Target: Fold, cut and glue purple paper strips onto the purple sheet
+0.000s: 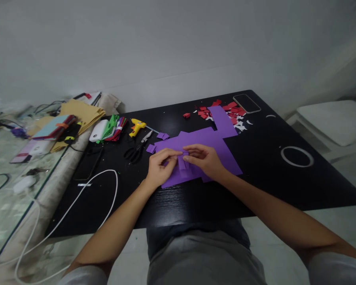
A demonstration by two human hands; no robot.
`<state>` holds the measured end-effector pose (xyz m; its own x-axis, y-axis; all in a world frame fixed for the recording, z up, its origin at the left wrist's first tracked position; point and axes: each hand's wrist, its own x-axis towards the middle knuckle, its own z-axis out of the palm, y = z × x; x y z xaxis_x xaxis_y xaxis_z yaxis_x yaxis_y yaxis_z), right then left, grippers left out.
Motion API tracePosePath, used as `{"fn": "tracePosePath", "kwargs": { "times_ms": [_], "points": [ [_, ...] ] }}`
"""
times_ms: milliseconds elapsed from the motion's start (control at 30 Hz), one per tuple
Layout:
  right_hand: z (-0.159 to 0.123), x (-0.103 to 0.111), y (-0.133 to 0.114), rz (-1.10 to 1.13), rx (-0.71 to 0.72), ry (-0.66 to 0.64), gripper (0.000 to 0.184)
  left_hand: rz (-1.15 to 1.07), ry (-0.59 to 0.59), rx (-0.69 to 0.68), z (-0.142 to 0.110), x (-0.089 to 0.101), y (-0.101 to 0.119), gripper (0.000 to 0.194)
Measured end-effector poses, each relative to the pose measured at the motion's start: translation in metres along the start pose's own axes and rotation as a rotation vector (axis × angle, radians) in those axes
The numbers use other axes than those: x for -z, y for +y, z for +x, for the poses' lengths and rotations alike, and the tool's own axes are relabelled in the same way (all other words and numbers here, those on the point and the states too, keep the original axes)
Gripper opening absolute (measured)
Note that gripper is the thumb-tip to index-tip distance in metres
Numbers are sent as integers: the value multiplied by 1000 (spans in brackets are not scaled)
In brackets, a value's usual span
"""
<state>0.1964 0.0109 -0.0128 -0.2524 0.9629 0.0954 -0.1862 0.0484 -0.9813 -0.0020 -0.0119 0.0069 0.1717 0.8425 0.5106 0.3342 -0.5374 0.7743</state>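
Between both hands is a small folded strip of purple paper (183,163), held just above larger purple sheets. My left hand (162,164) pinches its left side with thumb and forefinger. On the other side, my right hand (204,159) closes its thumb and fingers on the strip's upper right edge. Purple paper sheets (225,158) lie flat on the black table under the hands. Small purple paper pieces (151,148) rest at the left of the sheets. Near them are black-handled scissors (133,153) and a yellow glue gun (137,127).
Red and white paper scraps (233,113) lie at the back right beside a phone (247,103). A roll of tape (297,156) is at the right. A white cable (116,186) loops across the left side. Bundled coloured paper (115,128) stands at the back left.
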Motion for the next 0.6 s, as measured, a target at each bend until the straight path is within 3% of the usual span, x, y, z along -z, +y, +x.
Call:
{"fn": "tracePosePath", "kwargs": {
  "times_ms": [100, 333, 600],
  "points": [
    [0, 0, 0, -9, -10, 8, 37, -45, -22, 40, -2, 0, -3, 17],
    [0, -1, 0, 6, 0, 54, 33, -238, 22, 275, 0, -9, -7, 31],
    [-2, -3, -1, -23, 46, 68, 25, -246, 53, 313, 0, -10, -6, 30]
  ]
}}
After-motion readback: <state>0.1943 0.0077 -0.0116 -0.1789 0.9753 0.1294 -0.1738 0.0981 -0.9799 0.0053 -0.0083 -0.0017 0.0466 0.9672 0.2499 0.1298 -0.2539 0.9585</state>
